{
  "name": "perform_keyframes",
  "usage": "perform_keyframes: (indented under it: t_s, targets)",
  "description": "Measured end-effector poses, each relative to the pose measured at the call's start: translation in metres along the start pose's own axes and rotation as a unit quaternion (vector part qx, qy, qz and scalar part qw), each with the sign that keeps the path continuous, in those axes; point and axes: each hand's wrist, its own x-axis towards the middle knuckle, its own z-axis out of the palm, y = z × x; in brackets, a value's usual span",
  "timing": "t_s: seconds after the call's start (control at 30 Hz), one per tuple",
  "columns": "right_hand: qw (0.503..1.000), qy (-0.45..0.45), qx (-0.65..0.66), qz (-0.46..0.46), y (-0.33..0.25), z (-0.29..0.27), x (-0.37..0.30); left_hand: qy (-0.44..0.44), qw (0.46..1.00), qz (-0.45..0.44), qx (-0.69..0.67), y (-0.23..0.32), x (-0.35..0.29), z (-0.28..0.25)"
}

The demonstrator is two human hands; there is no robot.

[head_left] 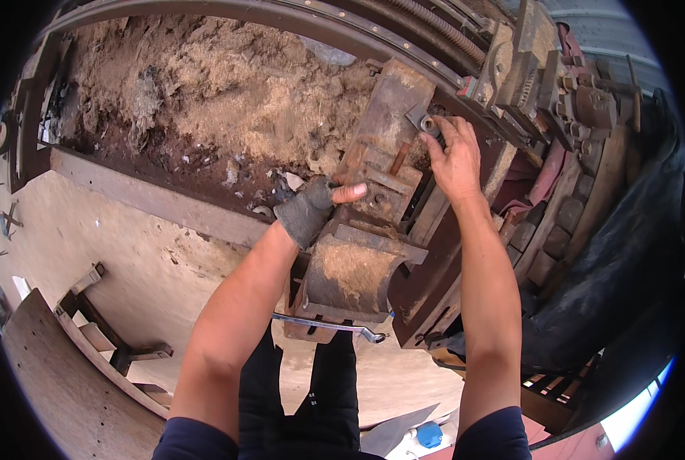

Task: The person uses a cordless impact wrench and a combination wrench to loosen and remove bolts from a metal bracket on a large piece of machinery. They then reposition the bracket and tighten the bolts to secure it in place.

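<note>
My left hand (316,207), in a grey fingerless glove, grips the side of a rusty metal block (377,198). Its bare thumb lies across the top while the other fingers are hidden behind the edge. My bare right hand (456,157) is closed, thumb and fingertips pinching a small round metal nut (427,124) beside a flat plate (414,116). A rusty bolt (398,159) sticks up between the hands. Nearer to me, a curved metal guard (350,276) carries sawdust. Below it rests a ring spanner (331,325).
Sawdust and dirt (227,84) fill the space inside the machine's steel frame (151,188). At the far right stand clamping parts (526,84), with a black sheet (618,230) draped nearer. A curved wooden board (67,383) and dark metal legs (101,330) occupy the lower left.
</note>
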Motion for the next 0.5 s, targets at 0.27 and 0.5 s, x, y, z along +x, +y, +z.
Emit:
perform_keyframes:
  t_s: [0.27,0.5]
  targets:
    - [0.983,-0.039,0.181,-0.001,-0.064,-0.087,-0.074,0.026,0.999,-0.027,0.006,-0.007,-0.001,-0.005]
    - [0.978,-0.114,0.124,-0.119,-0.083,-0.077,-0.071,-0.024,0.999,-0.022,-0.038,-0.015,0.005,-0.004]
